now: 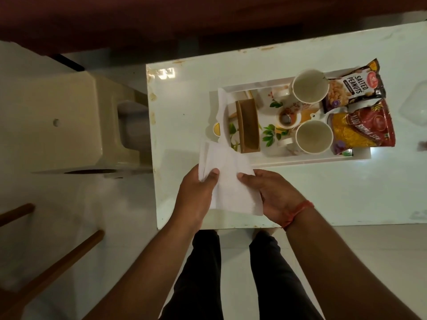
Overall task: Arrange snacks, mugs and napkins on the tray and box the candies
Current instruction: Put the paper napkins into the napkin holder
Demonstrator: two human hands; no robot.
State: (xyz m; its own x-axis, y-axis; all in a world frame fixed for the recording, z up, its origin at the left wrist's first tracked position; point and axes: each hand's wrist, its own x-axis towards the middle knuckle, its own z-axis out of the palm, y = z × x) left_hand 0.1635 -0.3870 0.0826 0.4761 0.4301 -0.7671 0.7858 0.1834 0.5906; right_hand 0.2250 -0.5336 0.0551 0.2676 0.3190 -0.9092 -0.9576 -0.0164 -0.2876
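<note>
A white paper napkin [227,174] is held over the table's near left part by both hands: my left hand [196,197] grips its left edge, my right hand [275,195] its right edge. Beyond it lies a white floral tray [300,160]. On the tray stand a brown wooden holder [248,125], two cream mugs [310,86] [314,137], a small cup [287,117], a salted peanuts packet [355,86] and a red bhujia sev packet [362,127]. Another napkin [223,100] drapes over the tray's left rim.
The white table [184,100] has stained left and near edges. A beige plastic stool [76,121] stands to its left. Wooden chair legs [57,262] cross the lower left floor. A clear container [416,102] shows at the right edge. My legs are below.
</note>
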